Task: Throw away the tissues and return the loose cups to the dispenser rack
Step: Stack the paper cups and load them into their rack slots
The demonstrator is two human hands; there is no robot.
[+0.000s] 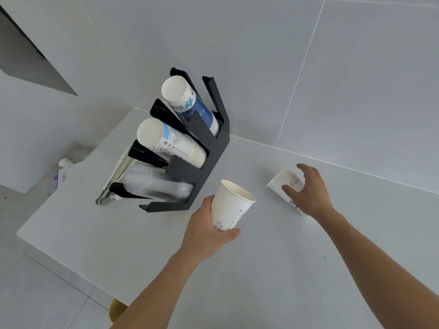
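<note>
A black dispenser rack stands on the white counter. It holds a blue-printed cup stack on top, a white printed cup stack in the middle and clear plastic cups at the bottom. My left hand grips a white paper cup upright, just right of the rack's base. My right hand closes over a second white printed cup lying on its side on the counter. No tissues are in view.
A grey tiled wall backs the counter. Left of the counter, lower down, lies a bin-like area with a white bottle and a label. A yellow object shows under the counter's front edge.
</note>
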